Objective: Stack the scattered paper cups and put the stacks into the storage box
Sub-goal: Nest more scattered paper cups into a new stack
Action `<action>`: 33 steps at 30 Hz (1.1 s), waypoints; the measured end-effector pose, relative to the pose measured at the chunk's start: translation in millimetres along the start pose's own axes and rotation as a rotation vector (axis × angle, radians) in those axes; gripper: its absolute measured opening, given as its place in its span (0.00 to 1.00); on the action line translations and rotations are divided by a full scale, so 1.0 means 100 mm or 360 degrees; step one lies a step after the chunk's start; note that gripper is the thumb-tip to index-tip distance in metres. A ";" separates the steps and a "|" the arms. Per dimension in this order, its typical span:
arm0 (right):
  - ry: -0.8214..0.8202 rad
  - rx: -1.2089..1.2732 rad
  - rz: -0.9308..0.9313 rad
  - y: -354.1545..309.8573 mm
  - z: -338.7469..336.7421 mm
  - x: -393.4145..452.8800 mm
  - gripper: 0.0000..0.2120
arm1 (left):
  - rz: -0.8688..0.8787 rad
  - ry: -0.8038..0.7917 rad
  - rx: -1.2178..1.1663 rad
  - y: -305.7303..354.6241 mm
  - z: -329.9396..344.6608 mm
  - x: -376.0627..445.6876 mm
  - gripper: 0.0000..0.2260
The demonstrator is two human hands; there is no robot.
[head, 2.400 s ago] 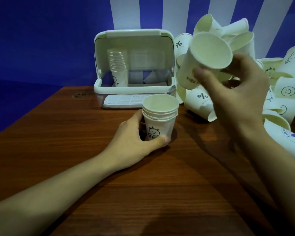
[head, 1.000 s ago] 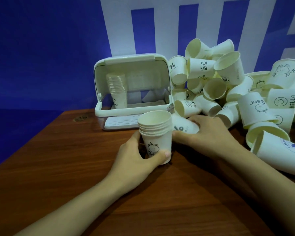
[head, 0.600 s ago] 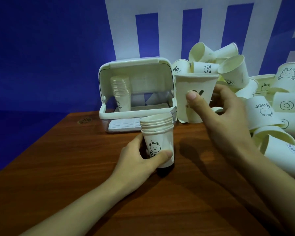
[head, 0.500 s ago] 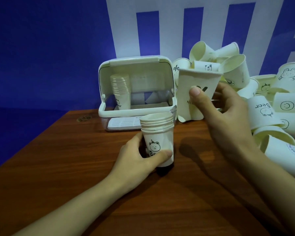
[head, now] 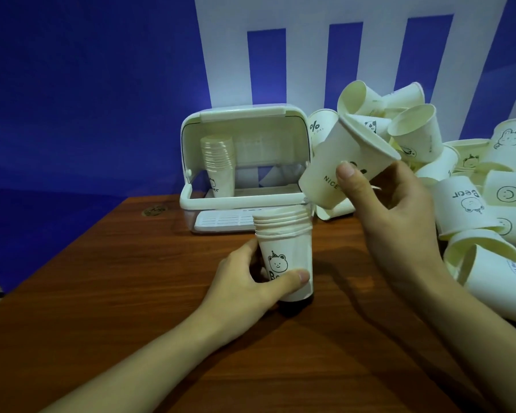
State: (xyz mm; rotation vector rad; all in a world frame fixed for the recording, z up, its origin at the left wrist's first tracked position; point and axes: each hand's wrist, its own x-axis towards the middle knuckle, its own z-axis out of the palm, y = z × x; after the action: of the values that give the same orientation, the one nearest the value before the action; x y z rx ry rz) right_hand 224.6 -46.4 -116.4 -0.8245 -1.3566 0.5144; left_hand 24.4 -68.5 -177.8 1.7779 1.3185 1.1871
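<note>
My left hand [head: 251, 287] grips a stack of several nested paper cups [head: 283, 242] standing upright on the wooden table; the outer cup bears a bear drawing. My right hand [head: 396, 210] holds a single paper cup [head: 337, 165] printed "NICE", tilted with its mouth up and to the right, above and right of the stack. The white storage box [head: 242, 201] stands open behind the stack, with a tall cup stack [head: 218, 165] inside at its left. A heap of loose cups [head: 459, 174] lies at the right.
The brown wooden table [head: 131, 293] runs to a left edge at the blue floor. A blue and white striped wall stands behind. A small round metal fitting [head: 154, 210] is set in the table left of the box.
My right hand took a cup from the heap, lifted it and has now tilted it over to the left above the stack. My left hand keeps hold of the stack.
</note>
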 end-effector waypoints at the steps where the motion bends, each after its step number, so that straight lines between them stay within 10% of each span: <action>1: -0.0032 0.0031 -0.0010 0.00 0.01 0.00 0.20 | 0.0008 -0.0010 0.0020 0.01 0.00 -0.01 0.32; 12: -0.0567 -0.0664 -0.0150 0.02 0.04 -0.07 0.29 | 0.0153 -0.0012 0.0290 0.09 0.06 -0.08 0.25; 29: -0.0476 -0.0568 -0.0061 0.20 0.07 -0.11 0.22 | 0.0016 0.0241 0.0496 0.00 0.02 -0.01 0.26; 33: -0.0441 -0.1200 0.0035 0.13 -0.13 0.08 0.17 | -0.0018 0.0276 0.0510 0.03 0.02 -0.01 0.27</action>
State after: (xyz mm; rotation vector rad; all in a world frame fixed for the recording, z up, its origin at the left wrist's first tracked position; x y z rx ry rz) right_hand 240.2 -34.9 -120.8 -1.4143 -1.8332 0.1155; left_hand 27.2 -70.3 -176.6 1.9168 1.6968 1.1979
